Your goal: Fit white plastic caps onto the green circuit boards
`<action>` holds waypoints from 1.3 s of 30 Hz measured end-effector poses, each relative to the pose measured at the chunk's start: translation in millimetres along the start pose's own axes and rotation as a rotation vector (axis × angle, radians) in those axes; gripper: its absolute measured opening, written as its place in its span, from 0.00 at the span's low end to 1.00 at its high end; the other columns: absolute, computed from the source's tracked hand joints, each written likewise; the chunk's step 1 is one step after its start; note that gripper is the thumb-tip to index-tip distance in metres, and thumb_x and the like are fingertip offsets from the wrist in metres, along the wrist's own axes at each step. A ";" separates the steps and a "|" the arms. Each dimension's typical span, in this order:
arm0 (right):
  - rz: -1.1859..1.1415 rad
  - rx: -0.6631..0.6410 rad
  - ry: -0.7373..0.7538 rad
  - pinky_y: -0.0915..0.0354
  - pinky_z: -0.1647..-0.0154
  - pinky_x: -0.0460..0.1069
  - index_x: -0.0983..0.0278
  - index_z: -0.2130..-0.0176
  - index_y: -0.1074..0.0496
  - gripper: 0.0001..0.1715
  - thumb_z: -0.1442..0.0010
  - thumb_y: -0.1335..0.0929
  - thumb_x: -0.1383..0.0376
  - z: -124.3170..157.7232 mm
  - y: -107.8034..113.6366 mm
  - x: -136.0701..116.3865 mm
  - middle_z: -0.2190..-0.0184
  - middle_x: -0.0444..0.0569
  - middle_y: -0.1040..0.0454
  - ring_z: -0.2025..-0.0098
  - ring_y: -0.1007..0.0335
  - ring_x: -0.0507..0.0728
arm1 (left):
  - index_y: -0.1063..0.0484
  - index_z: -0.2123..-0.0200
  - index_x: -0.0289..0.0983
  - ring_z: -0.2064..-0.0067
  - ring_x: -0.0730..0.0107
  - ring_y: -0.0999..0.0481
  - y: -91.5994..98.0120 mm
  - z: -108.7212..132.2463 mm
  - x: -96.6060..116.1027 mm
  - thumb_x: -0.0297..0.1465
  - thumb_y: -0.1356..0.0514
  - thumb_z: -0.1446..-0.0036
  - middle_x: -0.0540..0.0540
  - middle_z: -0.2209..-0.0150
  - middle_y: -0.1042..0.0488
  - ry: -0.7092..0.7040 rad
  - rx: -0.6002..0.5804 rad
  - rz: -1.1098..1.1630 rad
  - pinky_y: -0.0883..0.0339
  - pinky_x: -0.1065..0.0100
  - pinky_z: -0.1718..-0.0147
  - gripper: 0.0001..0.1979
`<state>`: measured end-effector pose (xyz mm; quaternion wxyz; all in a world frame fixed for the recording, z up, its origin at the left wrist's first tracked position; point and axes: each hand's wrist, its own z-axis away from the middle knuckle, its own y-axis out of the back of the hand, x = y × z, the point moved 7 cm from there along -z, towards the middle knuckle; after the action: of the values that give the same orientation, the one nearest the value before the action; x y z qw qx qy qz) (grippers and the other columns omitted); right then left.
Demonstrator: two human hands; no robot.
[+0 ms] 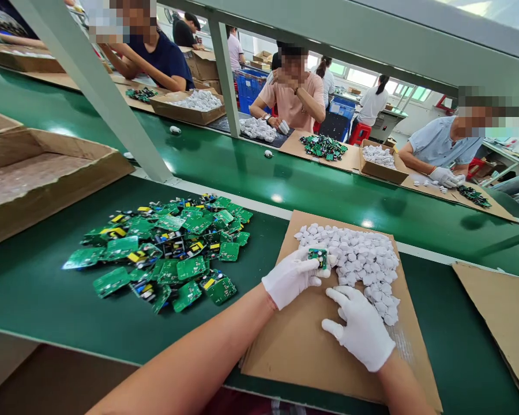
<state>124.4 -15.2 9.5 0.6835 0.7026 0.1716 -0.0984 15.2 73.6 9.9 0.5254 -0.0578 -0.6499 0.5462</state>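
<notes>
My left hand (296,272), in a white glove, grips a small green circuit board (318,259) with its fingers and thumb. Just below and to the right, my gloved right hand (358,323) hovers over the cardboard sheet (294,346), fingers and thumb apart, with nothing visible in it. Beyond both hands, a pile of small white plastic pieces (363,253) covers the far right part of the cardboard. A heap of green circuit boards (192,268) with yellow, black and blue parts lies on the green tabletop to the left.
An open cardboard box (56,187) stands at far left, and another cardboard sheet (497,323) lies at right. A slanted metal post (95,92) rises on the left. Across the green conveyor belt (251,167), several people work beside similar piles.
</notes>
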 end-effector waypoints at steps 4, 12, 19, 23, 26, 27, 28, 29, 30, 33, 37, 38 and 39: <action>-0.047 0.085 -0.053 0.33 0.62 0.53 0.58 0.53 0.32 0.20 0.48 0.33 0.61 12.1 22.2 18.8 0.54 0.51 0.30 0.55 0.33 0.61 | 0.35 0.56 0.37 0.67 0.73 0.26 -0.9 0.4 -3.1 0.29 0.37 0.52 0.40 0.55 0.29 0.044 -0.003 -0.004 0.37 0.75 0.74 0.18; -0.290 0.019 -0.174 0.34 0.70 0.49 0.58 0.64 0.28 0.08 0.43 0.36 0.62 14.7 17.3 23.2 0.70 0.46 0.27 0.71 0.31 0.55 | 0.35 0.60 0.36 0.64 0.66 0.25 -4.0 1.5 -20.1 0.29 0.35 0.57 0.39 0.57 0.28 0.086 0.022 -0.241 0.33 0.70 0.71 0.19; -0.847 0.320 -0.325 0.44 0.83 0.44 0.62 0.55 0.34 0.20 0.46 0.32 0.57 -11.2 41.1 21.0 0.79 0.42 0.31 0.80 0.38 0.50 | 0.33 0.65 0.34 0.74 0.75 0.30 -7.6 -1.0 -17.7 0.33 0.40 0.53 0.42 0.63 0.29 -0.029 0.035 -0.566 0.42 0.76 0.82 0.11; -0.906 0.334 -0.224 0.41 0.82 0.45 0.63 0.63 0.32 0.11 0.45 0.33 0.59 -16.2 22.0 16.2 0.75 0.45 0.28 0.81 0.39 0.48 | 0.33 0.68 0.34 0.71 0.72 0.29 -2.0 -1.4 -20.7 0.32 0.38 0.55 0.46 0.71 0.30 -0.011 0.097 -0.521 0.39 0.75 0.78 0.11; -0.934 0.294 -0.103 0.34 0.75 0.48 0.61 0.59 0.33 0.12 0.45 0.33 0.64 -13.2 12.5 11.4 0.71 0.47 0.25 0.79 0.35 0.49 | 0.31 0.69 0.33 0.67 0.71 0.30 -1.6 0.1 -20.6 0.34 0.37 0.56 0.46 0.71 0.30 -0.013 0.120 -0.492 0.37 0.74 0.75 0.12; -0.925 0.296 -0.083 0.33 0.73 0.48 0.60 0.59 0.33 0.12 0.45 0.34 0.65 -11.9 11.9 11.0 0.73 0.46 0.25 0.79 0.34 0.50 | 0.31 0.68 0.33 0.67 0.71 0.30 -1.9 0.7 -20.2 0.35 0.37 0.56 0.46 0.70 0.30 -0.015 0.126 -0.491 0.37 0.74 0.74 0.13; -0.892 0.314 -0.080 0.32 0.73 0.48 0.61 0.59 0.33 0.11 0.45 0.34 0.66 -10.8 12.8 11.6 0.75 0.45 0.25 0.79 0.33 0.50 | 0.31 0.66 0.33 0.66 0.70 0.30 -2.2 1.1 -20.5 0.35 0.37 0.56 0.46 0.70 0.30 -0.008 0.128 -0.486 0.36 0.73 0.74 0.14; -0.836 0.338 -0.081 0.32 0.73 0.48 0.61 0.60 0.32 0.10 0.45 0.35 0.66 -10.0 14.8 12.3 0.76 0.45 0.25 0.77 0.31 0.51 | 0.31 0.64 0.34 0.66 0.70 0.30 -2.2 1.3 -21.3 0.36 0.37 0.55 0.46 0.69 0.30 0.004 0.128 -0.475 0.36 0.72 0.74 0.16; -0.764 0.367 -0.086 0.31 0.73 0.48 0.62 0.60 0.32 0.10 0.45 0.35 0.67 -9.7 17.5 12.8 0.75 0.47 0.24 0.75 0.28 0.53 | 0.31 0.61 0.34 0.65 0.69 0.30 -2.2 1.2 -22.7 0.36 0.37 0.56 0.45 0.67 0.30 0.018 0.121 -0.462 0.35 0.72 0.74 0.18; -0.567 0.454 -0.079 0.30 0.73 0.47 0.64 0.60 0.32 0.11 0.46 0.35 0.68 -10.2 26.0 12.1 0.69 0.51 0.22 0.70 0.26 0.55 | 0.34 0.54 0.33 0.66 0.68 0.29 -0.5 -0.6 -26.7 0.35 0.37 0.57 0.42 0.63 0.30 0.018 0.095 -0.452 0.35 0.72 0.76 0.25; -0.425 0.473 -0.073 0.32 0.78 0.45 0.64 0.61 0.30 0.10 0.46 0.36 0.68 -12.0 23.3 11.5 0.72 0.48 0.22 0.78 0.30 0.51 | 0.33 0.53 0.31 0.70 0.72 0.31 6.2 -2.8 -31.7 0.33 0.41 0.53 0.45 0.71 0.30 -0.048 0.133 -0.562 0.38 0.74 0.79 0.23; -0.388 0.476 -0.093 0.32 0.79 0.45 0.65 0.62 0.30 0.10 0.46 0.35 0.67 -11.8 20.9 12.9 0.74 0.47 0.23 0.79 0.30 0.51 | 0.33 0.53 0.31 0.71 0.72 0.32 6.9 -2.7 -32.8 0.32 0.42 0.51 0.46 0.73 0.31 -0.067 0.148 -0.590 0.38 0.74 0.79 0.21; -0.349 0.483 -0.117 0.33 0.79 0.45 0.65 0.62 0.29 0.09 0.46 0.35 0.66 -11.2 18.5 14.8 0.75 0.47 0.23 0.80 0.31 0.51 | 0.32 0.53 0.32 0.71 0.72 0.32 6.9 -2.3 -33.3 0.32 0.43 0.50 0.47 0.73 0.31 -0.089 0.163 -0.614 0.38 0.74 0.79 0.21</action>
<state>143.9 -2.6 21.6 0.4780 0.7979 0.2217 -0.2928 28.2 56.2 -16.4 0.6397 0.2071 -0.6133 0.4144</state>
